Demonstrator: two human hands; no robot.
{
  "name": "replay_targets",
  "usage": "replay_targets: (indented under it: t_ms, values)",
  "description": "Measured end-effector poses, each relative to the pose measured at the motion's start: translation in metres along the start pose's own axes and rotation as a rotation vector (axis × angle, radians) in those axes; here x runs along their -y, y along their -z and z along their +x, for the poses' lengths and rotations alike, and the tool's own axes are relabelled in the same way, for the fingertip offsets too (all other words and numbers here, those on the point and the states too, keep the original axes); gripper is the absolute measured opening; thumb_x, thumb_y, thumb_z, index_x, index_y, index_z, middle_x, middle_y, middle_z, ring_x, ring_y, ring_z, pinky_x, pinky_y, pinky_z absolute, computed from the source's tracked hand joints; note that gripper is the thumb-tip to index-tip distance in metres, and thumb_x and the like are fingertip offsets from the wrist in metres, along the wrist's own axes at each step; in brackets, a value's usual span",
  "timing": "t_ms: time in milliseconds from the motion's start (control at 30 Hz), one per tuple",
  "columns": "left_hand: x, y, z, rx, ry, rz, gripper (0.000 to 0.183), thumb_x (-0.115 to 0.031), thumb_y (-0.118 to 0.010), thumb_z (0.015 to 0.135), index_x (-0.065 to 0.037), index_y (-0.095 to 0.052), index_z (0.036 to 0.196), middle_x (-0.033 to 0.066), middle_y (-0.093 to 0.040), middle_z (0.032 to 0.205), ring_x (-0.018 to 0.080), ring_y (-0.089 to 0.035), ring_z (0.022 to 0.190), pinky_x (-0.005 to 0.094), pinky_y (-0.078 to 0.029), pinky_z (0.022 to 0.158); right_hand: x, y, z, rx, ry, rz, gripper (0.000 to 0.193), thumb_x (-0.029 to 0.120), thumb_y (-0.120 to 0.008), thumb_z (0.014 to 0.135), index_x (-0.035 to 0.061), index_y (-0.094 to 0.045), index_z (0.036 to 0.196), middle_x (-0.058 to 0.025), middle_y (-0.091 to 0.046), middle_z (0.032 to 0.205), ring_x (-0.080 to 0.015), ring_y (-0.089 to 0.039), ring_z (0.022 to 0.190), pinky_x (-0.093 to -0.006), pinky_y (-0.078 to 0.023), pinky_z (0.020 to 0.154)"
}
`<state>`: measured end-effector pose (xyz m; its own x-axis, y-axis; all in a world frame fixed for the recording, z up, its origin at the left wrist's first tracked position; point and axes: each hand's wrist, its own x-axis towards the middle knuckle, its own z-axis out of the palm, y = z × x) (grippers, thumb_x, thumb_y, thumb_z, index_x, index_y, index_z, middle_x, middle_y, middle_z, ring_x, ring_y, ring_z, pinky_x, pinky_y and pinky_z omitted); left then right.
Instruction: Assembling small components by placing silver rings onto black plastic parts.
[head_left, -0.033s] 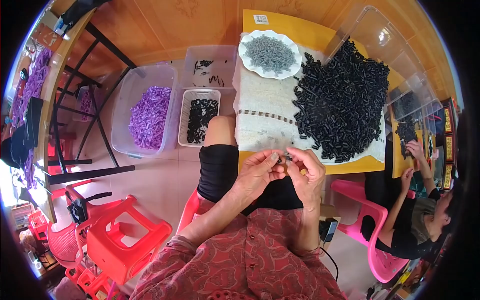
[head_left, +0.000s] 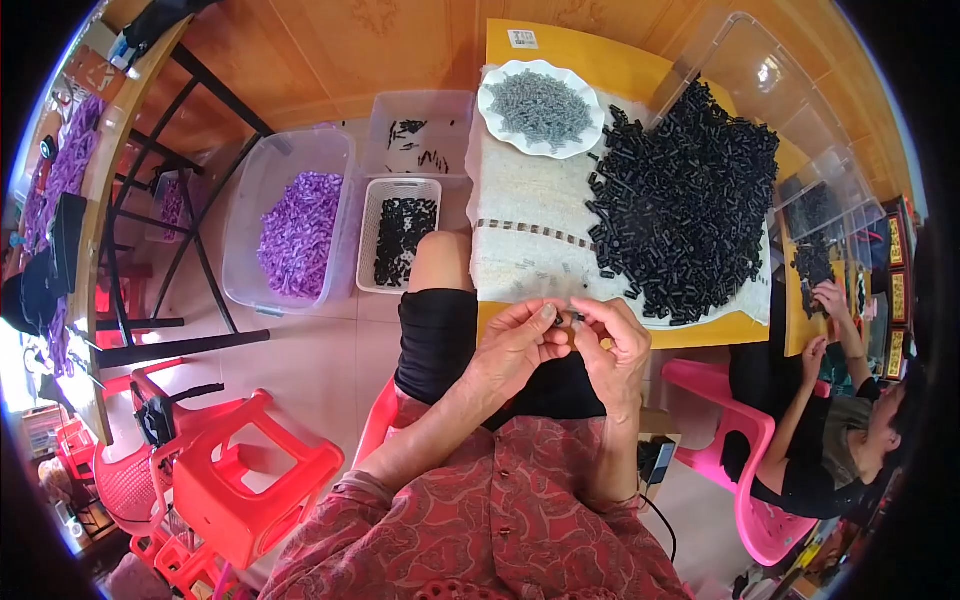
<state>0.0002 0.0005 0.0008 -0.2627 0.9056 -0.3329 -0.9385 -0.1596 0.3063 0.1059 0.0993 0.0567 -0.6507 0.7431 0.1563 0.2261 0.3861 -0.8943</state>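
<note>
Close together at the table's front edge, both my hands have their fingers pinched. My left hand (head_left: 512,348) grips a small black tube-like piece (head_left: 559,322), mostly covered by the fingertips. My right hand (head_left: 616,350) also pinches a small dark piece (head_left: 577,318) between thumb and fingers; whether it touches the left one I cannot tell. Beyond the hands a white cloth (head_left: 530,195) covers part of the yellow table. A large heap of short black tubes (head_left: 680,200) lies on its right side. At its far edge stands a scalloped white plate (head_left: 590,140) of small clear grey pieces (head_left: 541,108).
On the floor at left are a clear bin (head_left: 240,220) with purple pieces, a white basket (head_left: 366,240) of black pieces and another clear bin (head_left: 420,105). A red stool (head_left: 240,500) stands lower left. At right a co-worker (head_left: 850,440) sits on a pink chair (head_left: 755,470).
</note>
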Motion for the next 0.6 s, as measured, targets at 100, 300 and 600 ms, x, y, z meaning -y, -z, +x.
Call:
replay_targets:
  t_ms: [100,300,600]
  values:
    - [-0.002,-0.002,-0.001,-0.017,0.019,-0.066,0.021,-0.016,-0.058,0.095,-0.003,-0.064,0.110,0.0058,-0.066,0.095,0.0121,-0.062,0.077,0.0295,-0.055,0.072,-0.002,-0.001,-0.002,-0.002,0.016,0.011,0.026,-0.011,-0.061,0.077,0.0008,-0.067,0.099,-0.0040,-0.061,0.081,-0.0077,-0.057,0.067,-0.0198,-0.045,0.060]
    - [-0.005,0.000,-0.001,-0.009,0.027,-0.106,0.022,-0.016,-0.059,0.095,-0.003,-0.063,0.112,0.0061,-0.066,0.096,0.0119,-0.061,0.074,0.0291,-0.054,0.071,-0.004,-0.002,-0.012,0.015,-0.222,0.313,0.020,-0.006,-0.061,0.085,-0.0019,-0.063,0.105,-0.0021,-0.061,0.082,-0.0066,-0.057,0.069,-0.0202,-0.046,0.062]
    - [-0.006,-0.004,-0.003,-0.019,0.005,-0.094,0.023,-0.016,-0.059,0.095,-0.003,-0.063,0.113,0.0065,-0.066,0.098,0.0113,-0.061,0.073,0.0286,-0.054,0.070,-0.012,-0.008,-0.015,-0.081,-0.287,0.621,0.020,0.000,-0.063,0.087,-0.0032,-0.063,0.106,-0.0071,-0.065,0.082,-0.0092,-0.056,0.063,-0.0209,-0.045,0.058]
